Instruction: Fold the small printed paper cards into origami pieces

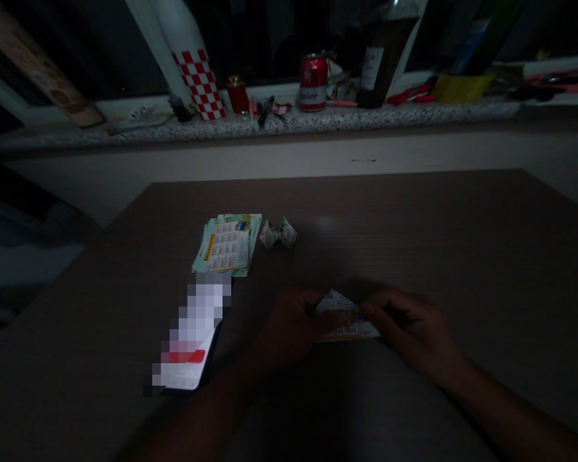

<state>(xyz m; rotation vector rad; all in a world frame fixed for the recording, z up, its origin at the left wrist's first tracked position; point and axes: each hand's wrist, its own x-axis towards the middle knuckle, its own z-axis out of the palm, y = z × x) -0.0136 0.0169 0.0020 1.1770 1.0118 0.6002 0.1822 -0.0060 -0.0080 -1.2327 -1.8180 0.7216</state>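
Note:
A small printed paper sheet (351,327) lies between my hands, its top folded to a point. My left hand (296,327) grips its left side, thumb pressed across the face of the paper. At the upper right edge, my right hand (409,324) pinches the paper between thumb and fingers. Beyond my left hand sits a small folded paper piece (278,233) with two pointed halves. Beside it, to the left, is a stack of printed sheets (226,247) with calendar-like grids.
A lit phone (187,369), its screen partly blurred out, lies left of my left arm on the brown table (414,224). Along the granite sill (270,128) behind stand a red can (313,83), a checkered bottle (200,83) and a dark bottle (380,64).

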